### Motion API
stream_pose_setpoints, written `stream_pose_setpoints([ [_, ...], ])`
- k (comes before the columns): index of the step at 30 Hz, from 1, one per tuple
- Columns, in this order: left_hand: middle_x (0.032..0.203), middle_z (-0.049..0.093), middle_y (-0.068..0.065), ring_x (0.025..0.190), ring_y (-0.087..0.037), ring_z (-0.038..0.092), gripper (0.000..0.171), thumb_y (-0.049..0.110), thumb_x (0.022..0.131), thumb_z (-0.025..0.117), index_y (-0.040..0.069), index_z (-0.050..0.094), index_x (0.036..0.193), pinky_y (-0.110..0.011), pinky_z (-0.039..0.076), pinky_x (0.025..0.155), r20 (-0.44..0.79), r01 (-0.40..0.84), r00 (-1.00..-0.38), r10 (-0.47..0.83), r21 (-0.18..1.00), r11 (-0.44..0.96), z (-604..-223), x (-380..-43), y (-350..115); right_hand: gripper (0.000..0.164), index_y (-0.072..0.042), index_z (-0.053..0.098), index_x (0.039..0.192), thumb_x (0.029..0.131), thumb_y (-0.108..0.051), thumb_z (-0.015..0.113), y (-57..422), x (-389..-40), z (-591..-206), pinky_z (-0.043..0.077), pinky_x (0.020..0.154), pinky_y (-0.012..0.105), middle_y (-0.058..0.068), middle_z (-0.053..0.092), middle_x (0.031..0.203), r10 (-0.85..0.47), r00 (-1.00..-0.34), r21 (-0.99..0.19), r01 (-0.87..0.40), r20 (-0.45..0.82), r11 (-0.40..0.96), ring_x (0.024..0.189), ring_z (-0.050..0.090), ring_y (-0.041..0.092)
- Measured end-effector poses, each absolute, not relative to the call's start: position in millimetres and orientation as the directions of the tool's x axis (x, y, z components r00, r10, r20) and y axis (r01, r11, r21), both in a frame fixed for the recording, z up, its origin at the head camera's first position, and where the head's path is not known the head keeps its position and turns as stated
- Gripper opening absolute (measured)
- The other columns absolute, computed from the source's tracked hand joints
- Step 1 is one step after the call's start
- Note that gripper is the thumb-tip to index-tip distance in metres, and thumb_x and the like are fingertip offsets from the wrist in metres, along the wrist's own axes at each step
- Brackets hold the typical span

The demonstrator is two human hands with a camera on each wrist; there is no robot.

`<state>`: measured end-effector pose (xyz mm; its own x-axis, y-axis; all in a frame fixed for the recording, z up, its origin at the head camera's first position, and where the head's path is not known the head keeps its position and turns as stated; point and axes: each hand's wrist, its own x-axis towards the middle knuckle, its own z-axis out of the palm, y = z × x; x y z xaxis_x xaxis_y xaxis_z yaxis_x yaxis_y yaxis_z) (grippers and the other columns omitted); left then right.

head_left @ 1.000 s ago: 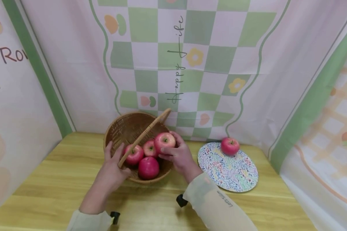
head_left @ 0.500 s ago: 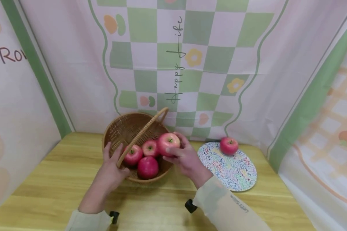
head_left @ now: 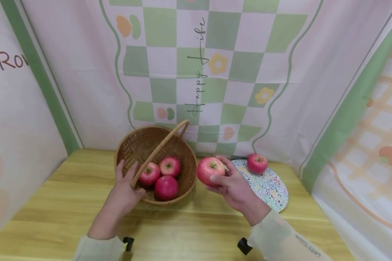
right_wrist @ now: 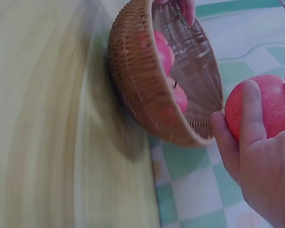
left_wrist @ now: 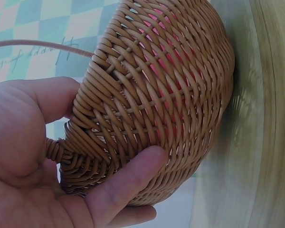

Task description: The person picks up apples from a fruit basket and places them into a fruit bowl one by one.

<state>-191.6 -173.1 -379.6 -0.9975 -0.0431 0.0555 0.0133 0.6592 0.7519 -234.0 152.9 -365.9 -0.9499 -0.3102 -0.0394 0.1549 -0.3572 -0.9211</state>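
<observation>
The right hand (head_left: 233, 190) has its grip clamped round a red apple (head_left: 209, 169), thumb across the near side and stem uppermost, just outside the right rim of a wicker basket (head_left: 135, 143) and to the left of a round plate (head_left: 270, 192). The left hand (head_left: 125, 195) grips the left front of the basket by the foot of its handle (head_left: 158, 148), with fingers on the outside of the weave in the left wrist view. Inside the basket three more apples sit close together: the left apple (head_left: 150, 174) beside the handle, the back apple (head_left: 170, 167) and the darker front apple (head_left: 166, 189). On the speckled, many-coloured plate a fifth apple (head_left: 257, 164) rests at the back edge. Basket and plate stand on a wooden bench (head_left: 170, 232), before a green-and-white checked cloth (head_left: 160, 58) lettered "Happy Life"
</observation>
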Motion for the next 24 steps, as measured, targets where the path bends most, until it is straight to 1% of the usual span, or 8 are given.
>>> stream_pose_setpoints([
  [3, 0.162, -0.018, -0.012, 0.07, -0.024, 0.058, 0.096, 0.004, 0.081, 0.068, 0.015, 0.016, 0.161, -0.033, 0.045, 0.054, 0.051, 0.012, -0.998, -0.039, 0.754, 0.656, -378.6, -191.5, -173.0, 0.073, -0.018, 0.032, 0.148, 0.089, 0.011, 0.061, 172.3, -230.6, -368.5, 0.053, 0.086, 0.045, 0.018, 0.029, 0.147, -0.276, -0.959, -0.932, 0.157, -0.065, -0.326, 0.112, 0.058, 0.035],
  [6, 0.162, -0.019, -0.012, 0.065, -0.022, 0.056, 0.096, 0.004, 0.081, 0.067, 0.015, 0.015, 0.161, -0.033, 0.044, 0.054, 0.046, 0.009, -0.998, -0.039, 0.757, 0.654, -377.0, -191.1, -172.7, 0.076, -0.021, 0.031, 0.149, 0.088, 0.01, 0.063, 193.2, -229.0, -372.1, 0.053, 0.087, 0.044, 0.017, 0.027, 0.147, -0.221, -0.971, -0.946, 0.155, -0.092, -0.284, 0.113, 0.056, 0.034],
  [9, 0.162, -0.02, -0.012, 0.065, -0.022, 0.055, 0.097, 0.004, 0.081, 0.067, 0.015, 0.014, 0.161, -0.033, 0.044, 0.054, 0.038, 0.002, -0.998, -0.042, 0.761, 0.649, -376.4, -190.8, -172.4, 0.078, -0.021, 0.029, 0.151, 0.088, 0.011, 0.062, 216.5, -227.9, -378.0, 0.052, 0.089, 0.044, 0.019, 0.024, 0.147, -0.172, -0.981, -0.956, 0.136, -0.093, -0.258, 0.113, 0.055, 0.032],
  [12, 0.162, -0.02, -0.012, 0.066, -0.022, 0.056, 0.097, 0.004, 0.081, 0.068, 0.015, 0.014, 0.161, -0.033, 0.044, 0.054, 0.034, 0.001, -0.999, -0.039, 0.766, 0.643, -376.2, -190.2, -171.9, 0.076, -0.022, 0.031, 0.15, 0.088, 0.013, 0.06, 241.9, -227.5, -384.9, 0.052, 0.09, 0.044, 0.019, 0.022, 0.146, -0.124, -0.989, -0.96, 0.115, -0.086, -0.254, 0.112, 0.055, 0.029],
  [15, 0.162, -0.02, -0.011, 0.062, -0.021, 0.054, 0.097, 0.003, 0.082, 0.067, 0.015, 0.014, 0.161, -0.033, 0.044, 0.053, 0.033, 0.002, -0.999, -0.037, 0.772, 0.635, -376.7, -190.0, -171.6, 0.073, -0.023, 0.033, 0.146, 0.089, 0.013, 0.061, 268.1, -228.8, -390.8, 0.05, 0.092, 0.044, 0.019, 0.02, 0.146, -0.082, -0.992, -0.963, 0.114, -0.097, -0.243, 0.11, 0.056, 0.027],
  [18, 0.162, -0.02, -0.011, 0.058, -0.02, 0.051, 0.097, 0.003, 0.081, 0.067, 0.015, 0.014, 0.162, -0.033, 0.044, 0.053, 0.035, 0.005, -0.999, -0.035, 0.775, 0.632, -376.9, -189.8, -171.7, 0.07, -0.023, 0.035, 0.144, 0.09, 0.01, 0.063, 293.1, -231.9, -396.8, 0.05, 0.092, 0.044, 0.019, 0.018, 0.147, -0.034, -0.993, -0.973, 0.114, -0.11, -0.201, 0.107, 0.057, 0.023],
  [20, 0.162, -0.021, -0.011, 0.056, -0.018, 0.049, 0.098, 0.003, 0.081, 0.067, 0.016, 0.013, 0.162, -0.033, 0.044, 0.052, 0.035, 0.006, -0.999, -0.035, 0.776, 0.631, -377.5, -190.0, -172.1, 0.067, -0.026, 0.038, 0.141, 0.09, 0.009, 0.065, 308.8, -235.4, -402.1, 0.05, 0.092, 0.043, 0.019, 0.019, 0.146, -0.001, -0.992, -0.976, 0.122, -0.124, -0.179, 0.103, 0.059, 0.021],
  [24, 0.162, -0.021, -0.01, 0.055, -0.017, 0.047, 0.099, 0.003, 0.081, 0.067, 0.016, 0.012, 0.162, -0.032, 0.045, 0.051, 0.034, 0.005, -0.999, -0.034, 0.777, 0.629, -378.7, -190.2, -172.7, 0.065, -0.026, 0.043, 0.136, 0.088, 0.011, 0.065, 336.4, -243.1, -413.4, 0.049, 0.093, 0.043, 0.016, 0.024, 0.141, 0.04, -0.992, -0.977, 0.114, -0.123, -0.178, 0.099, 0.062, 0.017],
])
